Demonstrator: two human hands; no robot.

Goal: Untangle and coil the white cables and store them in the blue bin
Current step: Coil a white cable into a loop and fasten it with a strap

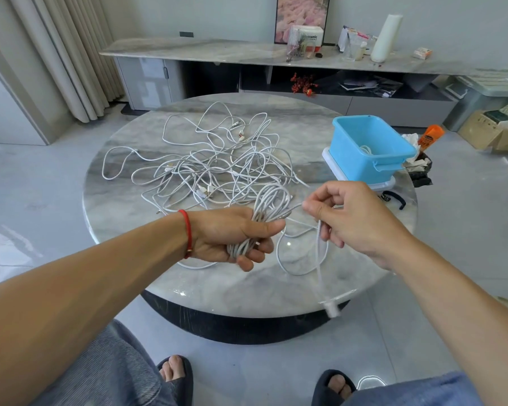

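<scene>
Head view, working left to right off the round marble table (147, 276).

Far left of the table: beige curtain (71, 54), nothing to do with the job.

Over the table's near-left edge: left hand (235, 235), red string at the wrist (188, 232), fingers and thumb wrapped tight round a half-made coil (264, 212) of white cable. Several loops already stacked, top of the bundle poking up past the thumb.

Middle of the table, behind that hand: big tangle of white cables (211, 165), lots of crossings, a few plug ends showing. Still plenty to sort.

Over the table's near-right edge: right hand (355, 221), thumb and forefinger pinching the free run of the same cable just beside the coil. Loose tail (320, 259) hanging down past the table rim, blurry connector (332, 311) at the bottom.

Right side of the table: blue bin (370, 148), sitting on a white lid or tray, looks like 1 cable inside already, hard to be sure.

Tips for this step, just a guess from how it sits:
- Keep loops the same size as the ones already in the left fist.
- Let the cable slide through the right pinch instead of yanking, less twist that way.
- Watch the slack loop lying on the table under the hands, could snag.
- Finish with the tail wrapped round the bundle, then drop in the bin.
</scene>
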